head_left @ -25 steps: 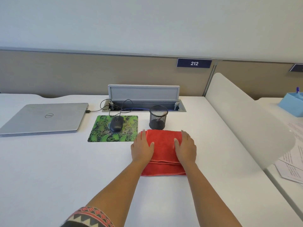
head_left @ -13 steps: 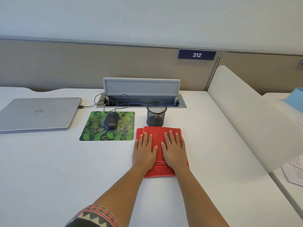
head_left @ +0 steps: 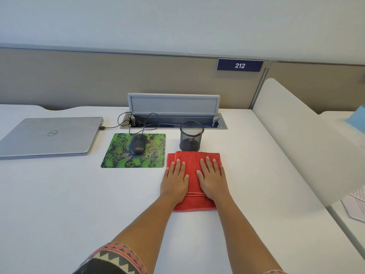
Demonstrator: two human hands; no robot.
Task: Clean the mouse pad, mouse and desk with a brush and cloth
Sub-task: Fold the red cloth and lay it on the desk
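I see the left hand and right hand flat on the folded red cloth — fingers straight, slightly spread. The cloth lies on the desk, just right of the mouse pad — the mouse sits on it.
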